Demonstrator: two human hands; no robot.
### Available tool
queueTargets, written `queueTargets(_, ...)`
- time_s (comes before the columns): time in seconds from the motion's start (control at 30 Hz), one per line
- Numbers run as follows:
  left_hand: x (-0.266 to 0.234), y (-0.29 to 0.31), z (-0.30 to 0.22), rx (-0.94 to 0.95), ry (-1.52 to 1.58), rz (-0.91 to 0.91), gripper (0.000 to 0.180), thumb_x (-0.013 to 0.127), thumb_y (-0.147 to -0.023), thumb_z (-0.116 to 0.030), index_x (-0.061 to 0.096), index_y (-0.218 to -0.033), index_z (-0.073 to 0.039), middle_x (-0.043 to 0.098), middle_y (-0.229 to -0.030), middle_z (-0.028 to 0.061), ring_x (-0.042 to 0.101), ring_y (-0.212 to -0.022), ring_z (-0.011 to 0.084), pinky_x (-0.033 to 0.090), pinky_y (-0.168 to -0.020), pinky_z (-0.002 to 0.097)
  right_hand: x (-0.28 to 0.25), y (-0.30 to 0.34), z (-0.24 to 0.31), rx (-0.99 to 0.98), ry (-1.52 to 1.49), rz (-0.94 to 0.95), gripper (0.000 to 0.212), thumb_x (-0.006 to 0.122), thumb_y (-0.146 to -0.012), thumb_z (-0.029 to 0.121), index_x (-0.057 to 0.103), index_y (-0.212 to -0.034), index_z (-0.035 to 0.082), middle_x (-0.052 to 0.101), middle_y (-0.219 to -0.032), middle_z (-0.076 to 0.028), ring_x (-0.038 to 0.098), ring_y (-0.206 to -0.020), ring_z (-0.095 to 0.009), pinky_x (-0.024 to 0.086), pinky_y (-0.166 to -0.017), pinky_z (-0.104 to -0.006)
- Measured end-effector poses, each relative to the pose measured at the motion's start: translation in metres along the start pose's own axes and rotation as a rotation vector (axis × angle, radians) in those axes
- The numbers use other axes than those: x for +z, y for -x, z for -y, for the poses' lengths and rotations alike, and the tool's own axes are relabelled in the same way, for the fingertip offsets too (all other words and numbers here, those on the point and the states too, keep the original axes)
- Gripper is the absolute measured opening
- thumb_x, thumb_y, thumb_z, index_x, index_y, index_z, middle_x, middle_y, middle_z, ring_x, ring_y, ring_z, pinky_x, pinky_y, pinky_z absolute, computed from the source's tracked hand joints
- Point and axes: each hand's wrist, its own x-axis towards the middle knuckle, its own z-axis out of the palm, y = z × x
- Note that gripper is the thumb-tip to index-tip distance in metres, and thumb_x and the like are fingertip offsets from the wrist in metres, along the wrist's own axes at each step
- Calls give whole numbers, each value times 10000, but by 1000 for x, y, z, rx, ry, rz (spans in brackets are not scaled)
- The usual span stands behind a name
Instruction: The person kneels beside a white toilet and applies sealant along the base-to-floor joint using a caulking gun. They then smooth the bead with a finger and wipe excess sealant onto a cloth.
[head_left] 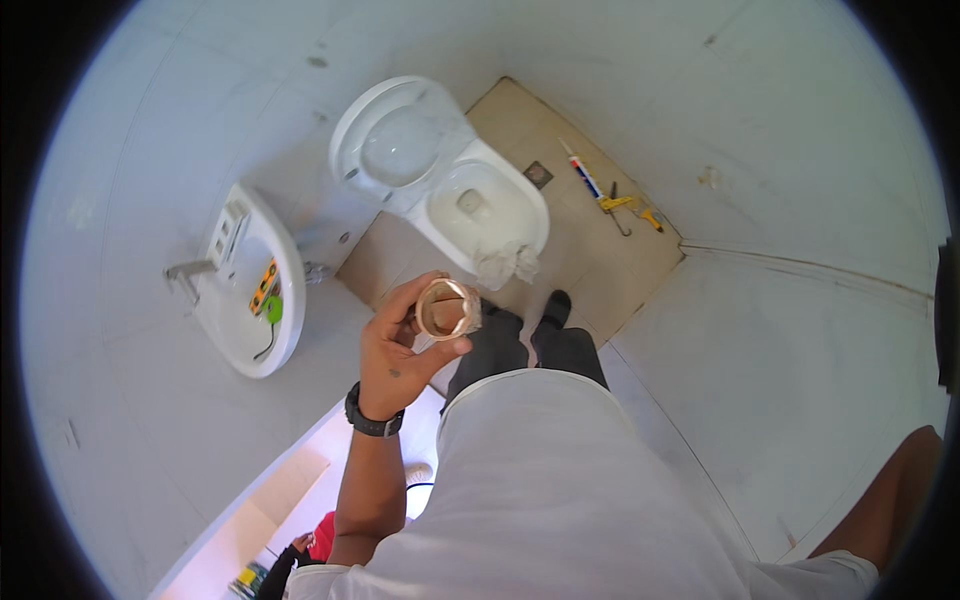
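My left hand [395,345], with a black watch on its wrist, is raised in front of my body. Its thumb and fingers are closed round a short, tan, hollow ring [425,312] that looks like a piece of pipe; its open end faces up and its right edge is rough and crusted. Beyond it stands a white toilet [533,215] with its lid raised. Crumpled whitish material [497,267] lies over the front of its rim. Of my right arm [885,490] only a part shows at the lower right; the hand is outside the picture.
A white washbasin [290,310] with a tap [190,270] juts from the left wall, holding a yellow level [265,285] and a green tool [272,308]. On the tiled floor lie a caulking gun with a tube [585,175] and a drain grate [538,175]. Another person's red garment [322,535] shows lower left.
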Motion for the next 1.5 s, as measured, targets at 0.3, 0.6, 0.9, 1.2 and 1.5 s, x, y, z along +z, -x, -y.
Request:
queueTargets(0.3,16,-56,-11,7,-8,68,716,878,-758,-26,545,-1388,44,624,-1344,143,608,-1224,220,460,-1077,372,-79,-62,-118,151,276,-206,414,548,-1038,249,574,-1384,24,692,-1218,-103,637,-1038,-150,514,-889,-253)
queueTargets(0.6,-43,-74,21,-93,-59,-41,664,880,-779,-86,574,-1364,-16,624,-1301,111,596,-1231,204,476,-1061,355,-6,-212,126,-380,74,-342,446,548,-1036,255,561,-1417,22,689,-1241,-107,632,-1060,-150,510,-904,-252)
queueTargets(0.9,-141,52,134,-160,-340,-176,671,878,-750,-194,584,-1330,-24,636,-1265,192,630,-1149,365,496,-1001,407,312,190,571,-928,-846,867,346,568,-923,115,666,-1248,44,696,-1010,-173,671,-983,-363,538,-849,-467)
queueTargets(1.2,-141,65,183,-293,-188,-112,678,861,-757,-79,547,-1355,-14,620,-1235,197,649,-1159,325,519,-1013,392,339,249,643,-1076,-954,419,428,705,-844,162,651,-1256,61,677,-1028,-120,612,-1136,-318,473,-979,-453)
queueTargets(1.5,-90,11,206,-184,-253,41,695,860,-760,-95,540,-1371,-10,564,-1323,185,608,-1227,317,520,-1024,386,313,162,202,116,-464,732,568,735,-931,379,610,-1335,-1,727,-1053,-222,728,-925,-309,569,-817,-386)
